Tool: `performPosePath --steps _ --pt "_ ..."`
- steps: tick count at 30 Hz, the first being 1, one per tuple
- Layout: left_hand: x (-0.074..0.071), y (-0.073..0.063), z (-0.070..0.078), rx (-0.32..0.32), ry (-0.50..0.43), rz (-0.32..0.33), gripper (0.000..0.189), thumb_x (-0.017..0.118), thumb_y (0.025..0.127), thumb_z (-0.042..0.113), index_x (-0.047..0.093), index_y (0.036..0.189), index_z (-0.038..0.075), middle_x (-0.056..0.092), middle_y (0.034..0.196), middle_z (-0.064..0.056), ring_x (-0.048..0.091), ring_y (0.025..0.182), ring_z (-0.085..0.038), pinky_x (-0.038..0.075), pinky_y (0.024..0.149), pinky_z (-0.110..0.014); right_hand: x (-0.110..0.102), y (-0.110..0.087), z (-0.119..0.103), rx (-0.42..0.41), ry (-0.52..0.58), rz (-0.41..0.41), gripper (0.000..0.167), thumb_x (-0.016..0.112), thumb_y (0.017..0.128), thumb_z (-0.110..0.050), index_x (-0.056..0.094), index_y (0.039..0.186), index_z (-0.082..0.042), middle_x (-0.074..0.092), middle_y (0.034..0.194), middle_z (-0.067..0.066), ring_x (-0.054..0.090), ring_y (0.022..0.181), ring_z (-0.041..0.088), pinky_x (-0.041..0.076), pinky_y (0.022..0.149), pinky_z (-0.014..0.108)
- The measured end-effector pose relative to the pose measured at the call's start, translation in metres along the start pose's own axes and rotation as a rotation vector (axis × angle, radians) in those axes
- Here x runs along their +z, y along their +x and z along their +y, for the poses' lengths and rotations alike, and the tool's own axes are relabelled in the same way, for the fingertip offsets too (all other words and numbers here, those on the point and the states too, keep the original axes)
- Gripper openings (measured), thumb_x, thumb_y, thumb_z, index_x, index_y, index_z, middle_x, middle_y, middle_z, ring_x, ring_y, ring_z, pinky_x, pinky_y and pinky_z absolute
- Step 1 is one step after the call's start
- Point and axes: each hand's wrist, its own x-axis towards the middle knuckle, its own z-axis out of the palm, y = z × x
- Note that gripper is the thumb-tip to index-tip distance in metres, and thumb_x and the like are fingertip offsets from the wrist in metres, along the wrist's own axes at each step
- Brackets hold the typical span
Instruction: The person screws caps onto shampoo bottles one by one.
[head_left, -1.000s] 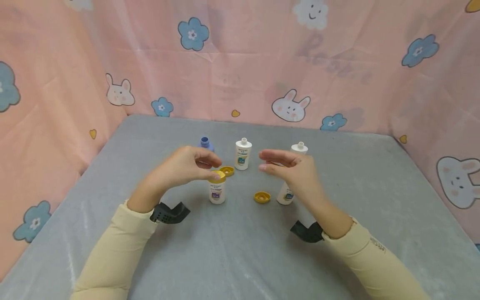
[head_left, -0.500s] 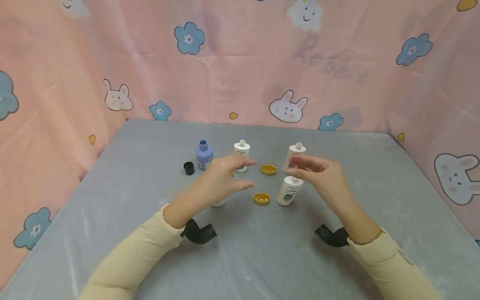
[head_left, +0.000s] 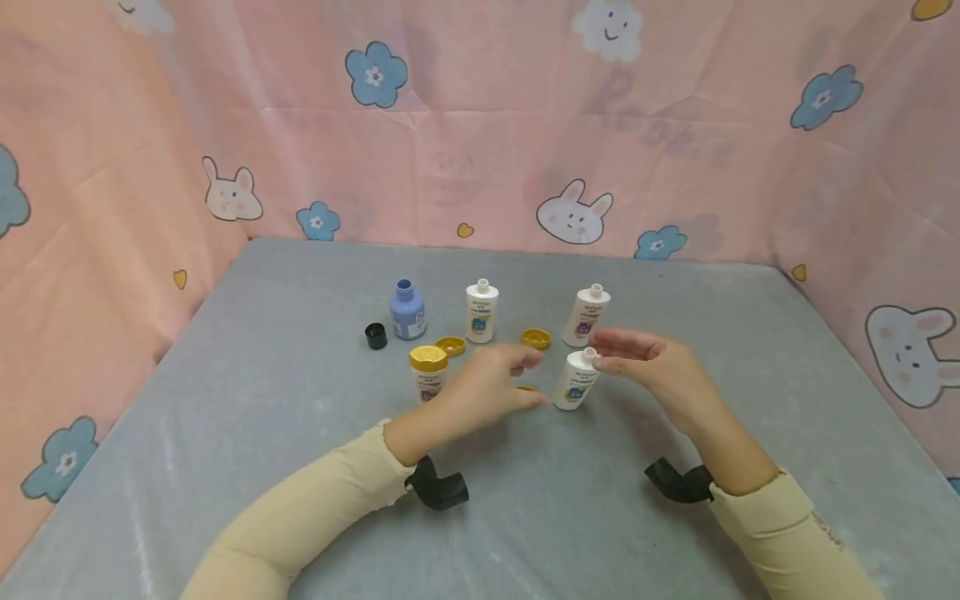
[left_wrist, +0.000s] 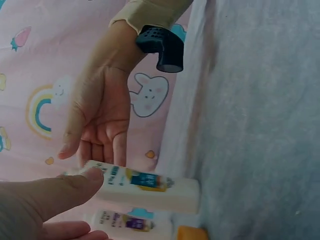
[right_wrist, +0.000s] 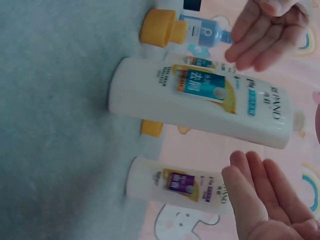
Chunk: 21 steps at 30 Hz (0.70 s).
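Observation:
In the head view my left hand (head_left: 491, 383) is just left of a teal-labelled white bottle (head_left: 577, 379), with thumb and fingers spread apart. My right hand (head_left: 660, 371) is at that bottle's right, its fingertips close to the uncapped neck. Between both hands in the right wrist view, the bottle (right_wrist: 200, 100) leans slightly and neither hand grips it. Neither hand appears to hold anything. A gold cap (head_left: 527, 388) is partly hidden behind the left hand. The left forearm side overlaps a white bottle with a gold cap on it (head_left: 429, 372).
Behind stand a purple-labelled white bottle (head_left: 587, 315), another white bottle (head_left: 481, 312) and a blue bottle (head_left: 408, 310), all uncapped. Two gold caps, one central (head_left: 450, 346) and one farther right (head_left: 536, 338), lie among them. A black cap (head_left: 376, 336) sits left of the blue bottle.
My left hand has left the gold-capped bottle and moved right towards the teal-labelled bottle. My right hand has shifted right and slightly down, beside that bottle's neck.

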Motion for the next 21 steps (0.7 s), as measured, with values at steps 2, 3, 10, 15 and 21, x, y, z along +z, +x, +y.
performPosePath --steps 2,3,10,15,21 --pt "0.005 0.003 -0.003 -0.018 0.0 -0.007 0.055 0.081 0.084 0.025 0.062 0.132 0.006 0.066 0.133 -0.008 0.064 0.12 -0.025 0.055 0.099 -0.036 0.0 0.002 0.003 0.011 0.001 -0.022 0.065 0.077 0.087 -0.033 0.055 0.141 -0.006 0.068 0.112 -0.027 0.056 0.109 -0.01 0.037 0.114 0.046" --pt "0.007 0.004 -0.005 -0.03 -0.001 -0.009 0.056 0.082 0.084 0.025 0.062 0.132 0.006 0.065 0.133 -0.008 0.064 0.12 -0.025 0.055 0.099 -0.036 0.001 0.002 0.005 0.014 0.004 -0.033 0.064 0.077 0.087 -0.032 0.054 0.141 -0.005 0.067 0.112 -0.027 0.057 0.108 -0.011 0.038 0.112 0.043" --pt "0.016 0.008 -0.014 -0.11 -0.054 -0.021 0.058 0.083 0.082 0.024 0.062 0.132 0.005 0.065 0.135 -0.009 0.062 0.124 -0.024 0.052 0.104 -0.039 0.005 0.009 0.015 0.015 0.047 -0.108 0.066 0.078 0.087 -0.022 0.051 0.142 0.001 0.069 0.111 -0.023 0.062 0.104 -0.01 0.049 0.091 0.014" --pt "0.022 0.011 -0.022 -0.13 -0.061 -0.031 0.056 0.082 0.082 0.019 0.062 0.132 0.004 0.066 0.133 -0.01 0.063 0.123 -0.023 0.052 0.104 -0.037 0.007 0.012 0.02 0.035 0.068 -0.12 0.068 0.079 0.086 -0.019 0.05 0.141 0.005 0.071 0.106 -0.021 0.065 0.099 -0.008 0.051 0.086 0.012" --pt "0.022 0.011 -0.026 -0.153 -0.016 -0.038 0.054 0.084 0.08 0.02 0.064 0.127 0.003 0.068 0.128 -0.012 0.065 0.117 -0.023 0.054 0.1 -0.036 0.012 0.014 0.024 0.025 0.121 -0.142 0.063 0.077 0.087 -0.011 0.049 0.14 0.01 0.071 0.102 -0.021 0.066 0.097 -0.006 0.053 0.085 0.014"
